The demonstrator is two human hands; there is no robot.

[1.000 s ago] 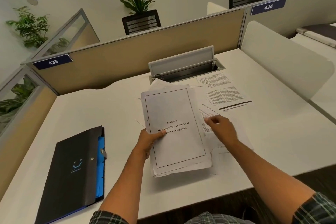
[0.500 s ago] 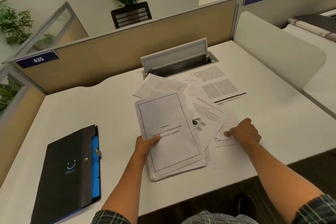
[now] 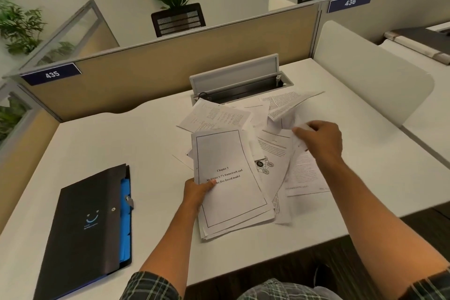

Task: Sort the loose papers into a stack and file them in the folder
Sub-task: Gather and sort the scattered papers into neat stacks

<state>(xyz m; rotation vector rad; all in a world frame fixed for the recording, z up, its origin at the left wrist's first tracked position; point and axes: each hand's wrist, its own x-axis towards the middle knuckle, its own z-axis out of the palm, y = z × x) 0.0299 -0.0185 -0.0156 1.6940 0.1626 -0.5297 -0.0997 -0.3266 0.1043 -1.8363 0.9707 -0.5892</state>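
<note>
Left grip closed on the paper stack, thumb across its "Chapter 3" cover; right grip pinching a lifted, blurred loose sheet. More sheets litter the white counter; black folder lies shut at left.

Desk: white, with partitions behind.
On left: black folder, closed, flat.
In middle: loose papers, overlapping.

Counts: hands 2, left hand and right hand. Folder 1, at 8 o'clock. Held paper stack 1. Loose sheets overlapping, exact number indeterminate. Number plates 2: 435, 436.
</note>
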